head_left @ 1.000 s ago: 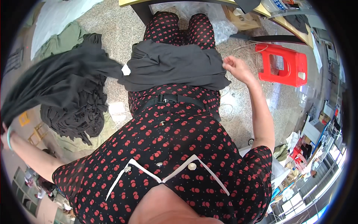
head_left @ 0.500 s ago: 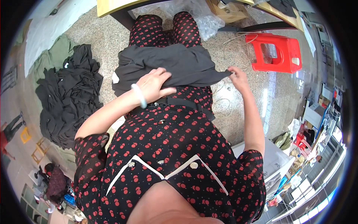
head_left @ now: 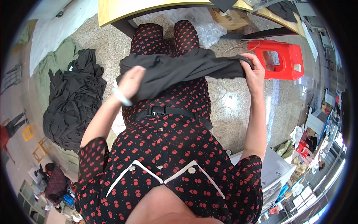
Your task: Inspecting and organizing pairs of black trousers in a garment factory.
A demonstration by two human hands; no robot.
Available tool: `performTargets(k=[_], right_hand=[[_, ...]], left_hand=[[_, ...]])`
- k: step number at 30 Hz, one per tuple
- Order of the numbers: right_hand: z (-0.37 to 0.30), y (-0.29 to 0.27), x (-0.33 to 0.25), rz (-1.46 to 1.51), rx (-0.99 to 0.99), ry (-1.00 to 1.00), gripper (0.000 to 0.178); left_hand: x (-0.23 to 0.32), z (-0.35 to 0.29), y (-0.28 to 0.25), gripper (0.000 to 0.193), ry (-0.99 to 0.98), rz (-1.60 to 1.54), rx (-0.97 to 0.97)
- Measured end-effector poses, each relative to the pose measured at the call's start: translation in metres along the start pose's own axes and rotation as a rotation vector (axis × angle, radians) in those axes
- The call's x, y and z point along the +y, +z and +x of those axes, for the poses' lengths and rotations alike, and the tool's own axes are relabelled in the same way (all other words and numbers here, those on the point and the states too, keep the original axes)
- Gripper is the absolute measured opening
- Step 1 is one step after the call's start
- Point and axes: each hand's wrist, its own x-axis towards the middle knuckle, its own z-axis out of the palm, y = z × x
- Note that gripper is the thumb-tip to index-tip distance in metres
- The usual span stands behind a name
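A dark grey piece of cloth [head_left: 167,69], which looks like a garment, lies across my lap, bunched lengthwise, with its right end lifted off my thigh. My right hand [head_left: 255,74] is closed around that end, thumb and fingers pinching the fabric to the right of my knees. At the cloth's left part is my left hand [head_left: 131,83], slightly blurred, its fingers drawn together against the fabric and a pale bracelet on its wrist. The left thumb is not visible.
A heap of dark garments [head_left: 74,100] lies on green cloth on the floor at my left. Ahead stands a wooden-topped table [head_left: 123,9], with clear plastic wrap [head_left: 210,33] and a cardboard box [head_left: 229,20] beneath. A red plastic stool [head_left: 283,59] is at the right.
My right hand has moved rightward and up, pulling the cloth's end out and taking a fuller grip. My left hand, earlier flat on the cloth with fingers spread, has moved left and drawn its fingers together.
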Motion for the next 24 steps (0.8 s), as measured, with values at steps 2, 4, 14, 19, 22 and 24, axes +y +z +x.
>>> performTargets(k=[2, 4, 14, 19, 22, 24], right_hand=[[-0.006, -0.002, -0.025, 0.026, -0.082, 0.043, 0.014], [-0.016, 0.002, -0.04, -0.038, -0.196, 0.043, 0.012], [-0.03, 0.066, -0.002, -0.427, -0.616, -0.072, 0.018], [-0.027, 0.104, 0.01, -0.392, -0.575, -0.282, 0.021], [-0.029, 0.119, 0.003, -0.407, -0.678, -0.136, 0.025], [-0.031, 0.121, 0.005, -0.384, -0.669, -0.172, 0.026]], left_hand=[[-0.007, -0.009, -0.056, 0.027, -0.194, -0.262, 0.057], [0.033, -0.019, -0.084, 0.021, -0.281, -0.684, 0.118], [0.013, -0.005, -0.028, 0.011, 0.162, 0.467, 0.04], [0.045, 0.048, 0.041, 0.037, 0.163, 0.51, -0.114], [0.05, 0.066, 0.062, 0.048, -0.076, 0.508, -0.392], [0.04, 0.065, 0.067, 0.039, -0.004, 0.434, -0.398]])
